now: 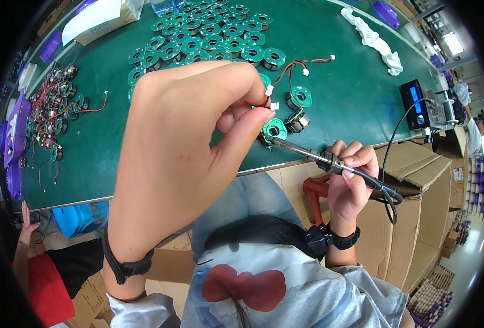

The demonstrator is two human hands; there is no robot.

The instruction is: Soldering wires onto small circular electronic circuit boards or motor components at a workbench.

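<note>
My left hand (179, 126) is closed in a pinch over the green bench, gripping thin wires with small white connectors (274, 106) beside the fingertips. Just below, a round green circuit board on a coil (276, 129) lies near the bench's front edge. My right hand (353, 174) is wrapped round a soldering iron (302, 150), whose tip reaches the near side of that board. To the right of the board lies a copper-wound coil on its side (296, 121). Behind it sits another green-topped coil (300, 97) with red and black wires (292, 65).
Several green-topped coils (212, 42) stand in rows at the back. A wired heap of coils (56, 109) lies left, by purple bins (18, 147). A control box with a blue display (419, 104), crumpled white tissue (373, 41) and cardboard box (406, 218) are right. Another person's hand (28, 224) is left.
</note>
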